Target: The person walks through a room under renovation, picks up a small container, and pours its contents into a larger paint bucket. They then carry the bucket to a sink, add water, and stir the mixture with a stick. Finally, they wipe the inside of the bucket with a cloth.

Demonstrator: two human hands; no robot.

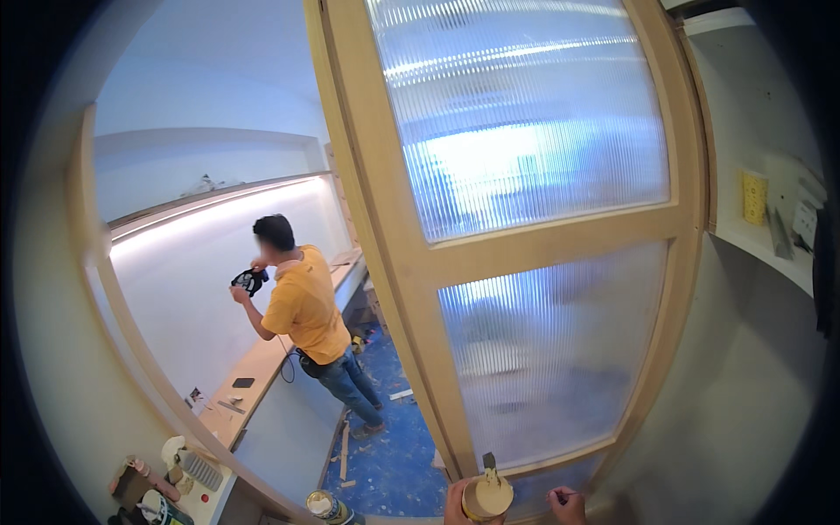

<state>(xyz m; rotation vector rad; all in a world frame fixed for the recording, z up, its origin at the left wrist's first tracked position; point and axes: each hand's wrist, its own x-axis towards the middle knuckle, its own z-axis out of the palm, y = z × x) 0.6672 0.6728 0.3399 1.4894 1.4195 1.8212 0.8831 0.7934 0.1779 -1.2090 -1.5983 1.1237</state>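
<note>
Close to 6 o'clock in our view, a little toward 5, we see a round tub (469,504) of cream-coloured paste (493,500), its mouth turned up toward us. A flat, dark-ended tool (489,462) stands at its far edge, smeared with paste lower down; its long axis runs nearly along the 12-to-6 line, the dark end pointing to 12. Our left hand (456,505) is clamped around the tub's 9 o'clock side. At 3 o'clock from the tub, our right hand (568,506) is apart from it, fingers curled inward; we cannot tell whether they grip anything. At 9 o'clock sits an open tin (325,505). At 12 rises a wooden door (411,258) with ribbed glass panes (534,122). Toward 10 spreads the blue floor (385,459), littered with scraps; between 10 and 11, a co-worker (306,306) in a yellow shirt holds a black object (248,282). Between 1 and 2, a yellow cylinder (754,197) stands on a shelf (739,238).
</note>
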